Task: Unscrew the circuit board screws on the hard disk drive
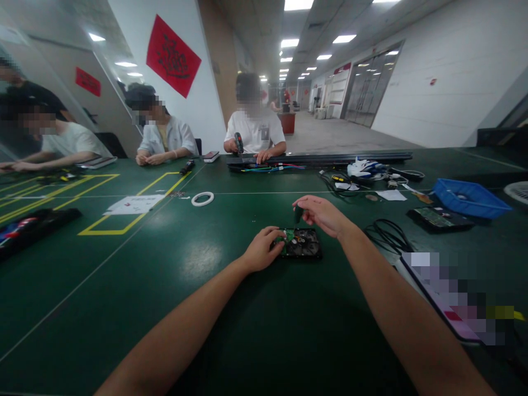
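Note:
A black device casing (310, 250) lies on the table in front of me, its open face showing a green circuit board and small coloured wires. My left hand (263, 248) grips its left end, fingers over the far edge and thumb at the near side. Above the far edge of the casing, my right hand (322, 213) pinches a dark-handled screwdriver (298, 213) pointing down at the board. Its thin tip is too small to make out, so I cannot tell whether it touches anything.
A similar device (440, 219), a blue tray (470, 197), black cable (385, 234) and gloves (365, 168) are on the right. A white ring (202, 199) and a paper sheet (134, 204) lie left. Across the table, a person (254, 129) holds a power drill (238, 142).

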`<state>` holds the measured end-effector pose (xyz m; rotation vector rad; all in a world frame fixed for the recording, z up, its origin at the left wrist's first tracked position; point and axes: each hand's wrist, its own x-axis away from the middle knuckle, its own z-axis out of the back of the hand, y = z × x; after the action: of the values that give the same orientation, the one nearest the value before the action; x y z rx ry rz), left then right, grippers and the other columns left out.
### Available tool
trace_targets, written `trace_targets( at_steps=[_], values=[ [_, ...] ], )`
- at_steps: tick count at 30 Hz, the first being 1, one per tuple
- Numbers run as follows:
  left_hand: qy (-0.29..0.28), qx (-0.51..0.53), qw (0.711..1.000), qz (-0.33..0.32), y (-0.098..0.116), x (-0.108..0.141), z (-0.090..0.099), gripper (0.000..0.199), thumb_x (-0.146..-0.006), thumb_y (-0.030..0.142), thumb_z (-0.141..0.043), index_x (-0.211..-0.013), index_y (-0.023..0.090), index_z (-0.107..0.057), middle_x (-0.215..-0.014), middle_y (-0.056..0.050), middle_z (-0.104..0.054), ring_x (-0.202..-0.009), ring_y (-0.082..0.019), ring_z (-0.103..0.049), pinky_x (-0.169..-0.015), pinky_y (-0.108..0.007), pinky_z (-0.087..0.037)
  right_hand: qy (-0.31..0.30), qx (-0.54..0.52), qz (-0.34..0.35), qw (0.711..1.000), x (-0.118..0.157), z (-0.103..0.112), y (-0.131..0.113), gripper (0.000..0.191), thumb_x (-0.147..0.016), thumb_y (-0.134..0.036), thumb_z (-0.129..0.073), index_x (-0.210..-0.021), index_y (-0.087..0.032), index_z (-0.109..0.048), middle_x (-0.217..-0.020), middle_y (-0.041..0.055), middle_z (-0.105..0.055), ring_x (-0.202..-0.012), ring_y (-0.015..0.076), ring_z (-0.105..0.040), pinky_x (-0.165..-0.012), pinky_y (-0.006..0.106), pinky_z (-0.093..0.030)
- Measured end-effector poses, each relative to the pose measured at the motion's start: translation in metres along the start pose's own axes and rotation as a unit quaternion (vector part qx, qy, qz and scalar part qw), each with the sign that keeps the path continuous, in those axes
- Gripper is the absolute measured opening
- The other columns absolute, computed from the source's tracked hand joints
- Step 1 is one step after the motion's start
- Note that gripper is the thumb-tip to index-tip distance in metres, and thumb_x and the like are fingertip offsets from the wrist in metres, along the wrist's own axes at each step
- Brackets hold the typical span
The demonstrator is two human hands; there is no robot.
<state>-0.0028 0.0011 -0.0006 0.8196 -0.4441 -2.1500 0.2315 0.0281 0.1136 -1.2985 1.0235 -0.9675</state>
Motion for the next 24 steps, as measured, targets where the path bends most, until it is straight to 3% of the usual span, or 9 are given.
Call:
trace_targets(
  at_steps=[5, 14, 24],
  values=[
    [-0.004, -0.006, 1.0, 0.002, 0.0, 0.0, 0.0, 0.031, -0.099, 0.03, -0.058, -0.129, 0.025, -0.064, -0.137, -0.011, -0.057, -0.134, -0.027, -0.053, -0.115, -0.046, -0.044, 0.023, 0.007, 0.021, 0.999, -0.003, 0.001, 0.005, 0.014, -0.081, -0.028, -0.069, -0.087, -0.016, -0.071, -0.09, 0.0066, -0.071, -0.056, 0.0085, -0.048, -0.044, 0.023, -0.032],
    [0.0, -0.006, 1.0, 0.003, 0.001, -0.001, 0.0, 0.031, -0.099, 0.03, -0.058, -0.128, 0.025, -0.065, -0.137, -0.011, -0.057, -0.133, -0.027, -0.054, -0.114, -0.046, -0.045, 0.002, 0.013, -0.003, 1.0, 0.001, -0.002, -0.001, 0.011, -0.08, -0.027, -0.066, -0.081, -0.016, -0.066, -0.089, 0.0101, -0.074, -0.052, 0.0089, -0.046, -0.041, 0.022, -0.027],
    [0.005, -0.005, 1.0, -0.003, 0.001, 0.0, 0.0, 0.03, -0.099, 0.031, -0.057, -0.128, 0.025, -0.065, -0.135, -0.011, -0.058, -0.134, -0.026, -0.053, -0.115, -0.045, -0.044, -0.024, 0.005, -0.018, 1.0, 0.004, -0.002, -0.005, 0.021, -0.084, -0.025, -0.057, -0.096, -0.016, -0.072, -0.091, 0.0102, -0.075, -0.049, 0.0087, -0.044, -0.04, 0.023, -0.022]
  ],
)
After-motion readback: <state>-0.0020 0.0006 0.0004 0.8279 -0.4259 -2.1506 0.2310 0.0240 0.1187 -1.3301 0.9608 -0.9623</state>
